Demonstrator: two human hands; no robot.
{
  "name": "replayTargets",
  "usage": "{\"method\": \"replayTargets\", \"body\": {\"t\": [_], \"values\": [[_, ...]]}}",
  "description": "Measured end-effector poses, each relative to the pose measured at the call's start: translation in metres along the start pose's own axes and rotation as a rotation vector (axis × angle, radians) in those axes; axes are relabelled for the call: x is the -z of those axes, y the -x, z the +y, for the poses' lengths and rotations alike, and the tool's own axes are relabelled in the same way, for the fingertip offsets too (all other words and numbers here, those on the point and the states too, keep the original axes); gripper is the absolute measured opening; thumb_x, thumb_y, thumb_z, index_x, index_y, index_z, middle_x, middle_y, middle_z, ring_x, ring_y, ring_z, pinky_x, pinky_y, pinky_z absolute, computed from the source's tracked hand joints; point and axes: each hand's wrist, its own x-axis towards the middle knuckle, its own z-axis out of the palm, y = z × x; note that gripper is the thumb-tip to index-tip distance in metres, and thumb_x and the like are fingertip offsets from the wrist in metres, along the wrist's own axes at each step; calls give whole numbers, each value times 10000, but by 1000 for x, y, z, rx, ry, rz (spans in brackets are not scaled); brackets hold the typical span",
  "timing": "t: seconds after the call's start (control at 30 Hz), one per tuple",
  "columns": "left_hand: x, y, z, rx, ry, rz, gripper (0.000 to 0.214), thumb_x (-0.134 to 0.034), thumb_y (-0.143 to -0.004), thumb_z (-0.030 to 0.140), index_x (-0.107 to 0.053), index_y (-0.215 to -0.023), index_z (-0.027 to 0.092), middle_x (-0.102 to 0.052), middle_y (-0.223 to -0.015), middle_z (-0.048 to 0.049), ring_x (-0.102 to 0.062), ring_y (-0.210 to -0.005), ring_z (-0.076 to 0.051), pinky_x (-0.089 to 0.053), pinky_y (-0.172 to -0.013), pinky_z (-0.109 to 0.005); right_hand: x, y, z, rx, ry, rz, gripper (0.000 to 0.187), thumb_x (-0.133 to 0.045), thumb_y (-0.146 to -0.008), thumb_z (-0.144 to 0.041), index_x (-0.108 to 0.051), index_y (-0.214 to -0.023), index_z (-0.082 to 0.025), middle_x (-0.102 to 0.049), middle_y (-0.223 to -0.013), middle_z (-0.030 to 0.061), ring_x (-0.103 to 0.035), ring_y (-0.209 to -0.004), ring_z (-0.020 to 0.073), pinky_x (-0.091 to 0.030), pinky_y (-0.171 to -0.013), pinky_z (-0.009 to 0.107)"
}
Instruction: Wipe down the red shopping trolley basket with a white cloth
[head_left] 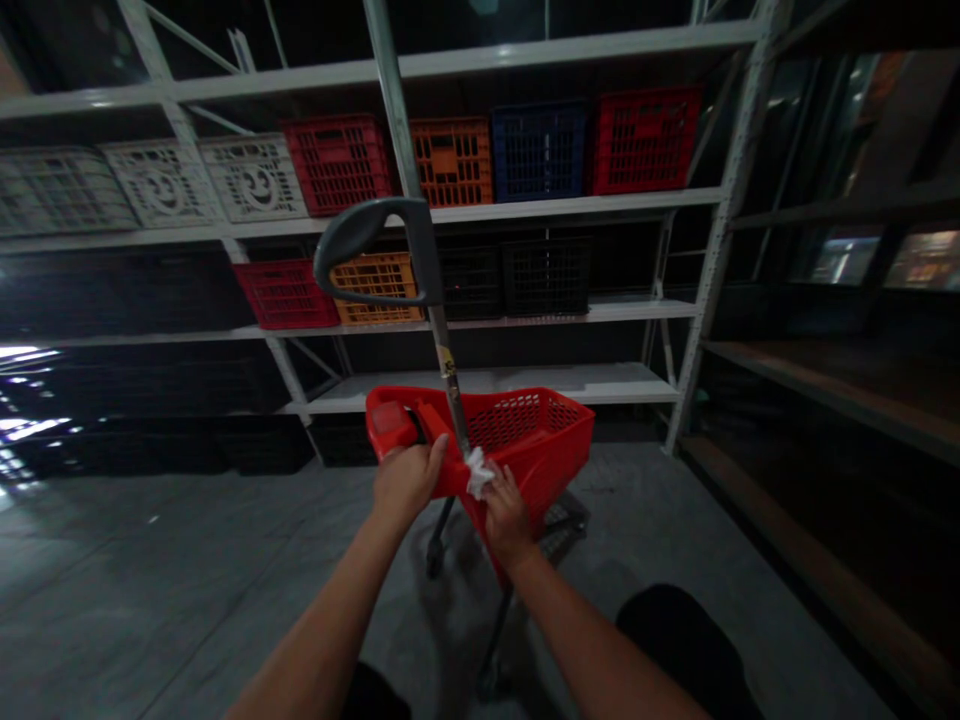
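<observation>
A red plastic basket cart (536, 430) stands on a wheeled frame on the grey floor in front of me. Its metal pull rod (450, 380) rises to a grey handle (375, 245). My left hand (406, 478) is closed on the basket's near rim, beside the foot of the rod. My right hand (506, 512) holds a crumpled white cloth (478, 472) pressed against the base of the rod and the basket's rim.
White metal shelving (525, 205) fills the wall ahead, with red, orange, blue, white and black crates (536, 150) on its levels. Wooden shelves (840, 390) run along the right. My dark-clad knee (675, 625) shows at the lower right.
</observation>
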Motion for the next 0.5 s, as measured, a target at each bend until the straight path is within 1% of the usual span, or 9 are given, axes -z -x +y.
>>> {"method": "replayTargets", "body": {"t": [0.07,0.17,0.23,0.27,0.33,0.4,0.5], "values": [[1,-1,-1,-20,-6,-1,777,-46,-848,571,-679,-701,144,-678,-722,-130,-628,-712,-223,-413,-639,-297,0,1,1,-96,17,32,335,-321,-881,-117,-612,-1043,-157,-605,-1140,104,-406,-1226,181,-286,-1029,443],[2,-2,0,-32,-24,3,765,-60,-849,571,-676,-701,143,-679,-718,-128,-629,-714,-222,-408,-642,-295,-2,-9,-13,-170,28,82,222,-451,-856,-198,-637,-974,-174,-614,-1102,103,-442,-1171,222,-288,-998,459],[1,-2,0,-44,-34,-1,749,-65,-853,562,-674,-715,149,-681,-721,-124,-630,-720,-224,-407,-641,-293,-1,-20,-25,-216,37,113,171,-548,-806,-252,-646,-933,-194,-620,-1057,91,-485,-1070,240,-319,-944,456],[1,-2,0,-54,-40,-4,741,-67,-856,554,-673,-722,150,-682,-726,-123,-631,-726,-223,-408,-645,-292,0,-26,-30,-233,34,126,139,-575,-784,-260,-652,-884,-201,-624,-1014,82,-504,-1004,235,-343,-907,441],[1,-1,0,-68,-51,-2,730,-70,-863,539,-672,-730,150,-685,-736,-122,-632,-735,-221,-407,-653,-290,4,-35,-37,-239,-7,152,71,-572,-762,-216,-636,-739,-194,-615,-890,65,-522,-871,201,-392,-824,380],[1,-1,-1,-60,-55,3,736,-59,-867,530,-671,-715,149,-686,-731,-122,-633,-732,-222,-407,-652,-291,7,-42,-41,-218,-87,172,122,-520,-737,-137,-579,-641,-183,-572,-785,51,-518,-775,164,-424,-741,306],[1,-2,-2,-47,-50,15,758,-31,-871,513,-670,-689,148,-686,-716,-122,-634,-726,-224,-405,-644,-295,7,-47,-45,-201,-205,162,129,-466,-684,-82,-520,-628,-185,-527,-741,36,-509,-713,140,-439,-667,247]]}}
